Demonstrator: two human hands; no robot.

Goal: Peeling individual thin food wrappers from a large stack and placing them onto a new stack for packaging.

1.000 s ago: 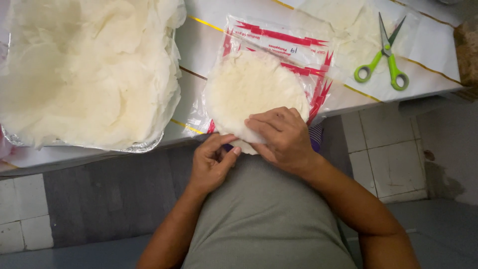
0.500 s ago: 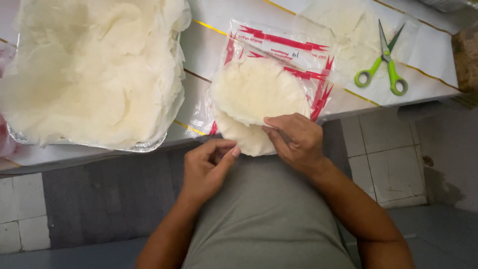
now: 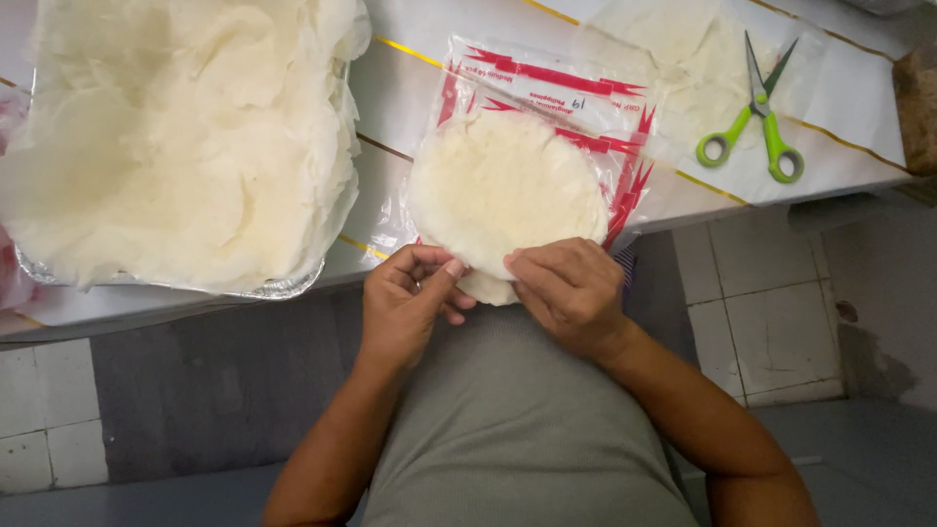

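The left hand (image 3: 408, 303) and right hand (image 3: 569, 290) both pinch the near edge of the clear bag (image 3: 532, 161). The bag holds a stack of round white wrappers (image 3: 503, 190).

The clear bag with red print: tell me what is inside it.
The clear bag holds a stack of round white wrappers. Its near edge sticks out at the mouth, where the left hand and right hand hold it. How many sheets cannot be seen.

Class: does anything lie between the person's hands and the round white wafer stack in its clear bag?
Nothing visible: left hand and right hand already touch the near edge of the round white wafer stack.
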